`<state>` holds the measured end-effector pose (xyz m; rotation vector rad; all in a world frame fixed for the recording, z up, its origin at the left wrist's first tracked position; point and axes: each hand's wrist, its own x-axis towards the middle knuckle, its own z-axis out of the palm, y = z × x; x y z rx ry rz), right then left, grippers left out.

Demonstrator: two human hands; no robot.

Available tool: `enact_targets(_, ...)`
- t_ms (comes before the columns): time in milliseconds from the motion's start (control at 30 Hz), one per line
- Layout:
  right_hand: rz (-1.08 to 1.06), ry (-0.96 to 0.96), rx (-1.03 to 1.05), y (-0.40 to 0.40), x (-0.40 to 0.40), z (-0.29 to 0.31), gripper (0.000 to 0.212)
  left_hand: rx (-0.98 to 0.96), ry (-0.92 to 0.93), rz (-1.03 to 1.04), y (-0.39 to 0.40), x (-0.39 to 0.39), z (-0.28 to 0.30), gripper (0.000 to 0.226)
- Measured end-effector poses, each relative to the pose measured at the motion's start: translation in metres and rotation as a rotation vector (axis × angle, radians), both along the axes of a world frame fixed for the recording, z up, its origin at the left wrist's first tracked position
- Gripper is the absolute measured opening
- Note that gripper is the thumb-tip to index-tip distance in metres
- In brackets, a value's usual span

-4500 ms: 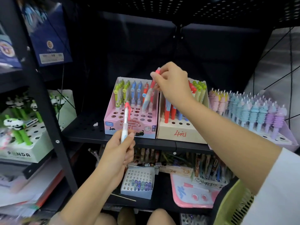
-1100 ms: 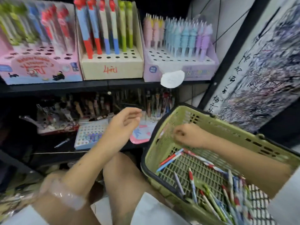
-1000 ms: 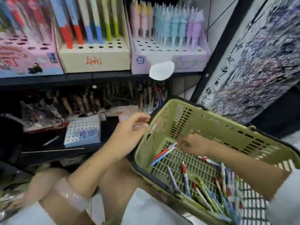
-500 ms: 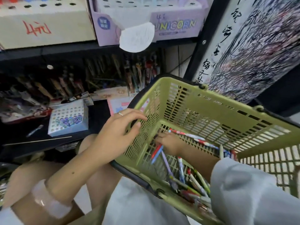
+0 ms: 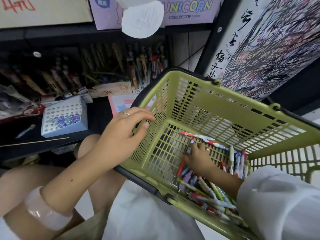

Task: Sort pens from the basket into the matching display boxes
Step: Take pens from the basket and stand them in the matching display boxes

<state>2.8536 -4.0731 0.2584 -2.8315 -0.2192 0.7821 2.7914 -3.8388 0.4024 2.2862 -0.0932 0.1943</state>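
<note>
The view has dropped from the upper shelf to the green basket (image 5: 216,101), so the pen display boxes have slid almost out of the top of the picture. The left hand (image 5: 121,135), which held a pen upright 4.5 s ago, has let it go and now rests with fingers spread on the basket's near-left corner. The right hand (image 5: 199,156) has left the display box and now reaches down among the pens (image 5: 207,189) on the basket floor.

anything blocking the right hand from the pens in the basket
Nothing visible does. The right hand is already inside the green basket, fingers down on the pens. The left hand rests on the basket's outer wall.
</note>
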Motion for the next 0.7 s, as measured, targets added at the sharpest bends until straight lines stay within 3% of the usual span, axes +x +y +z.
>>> enact_targets(133,-0.09,-0.186,0.036,-0.015,0.002,0.008,0.037,0.004,0.013,0.011,0.0,-0.002,-0.001,0.023)
enact_targets(233,-0.273,-0.004,0.054,-0.031,-0.004,0.004,0.034,0.005,0.009,0.019,0.0,-0.001,0.0,0.023)
enact_targets(333,-0.419,0.119,0.168,-0.025,-0.016,-0.005,0.049,-0.001,0.011,0.018,0.0,-0.001,-0.002,0.023)
enact_targets(467,-0.22,0.008,0.024,0.009,-0.016,-0.017,0.09,0.02,0.004,0.023,0.001,0.0,-0.003,0.023)
enact_targets(600,0.113,-0.098,-0.087,0.04,-0.017,-0.023,0.083,0.077,-0.009,0.006,0.003,-0.001,-0.005,0.022)
enact_targets(700,0.217,-0.09,-0.167,0.05,-0.025,-0.029,0.076,0.063,-0.012,0.017,0.005,-0.001,-0.006,0.022)
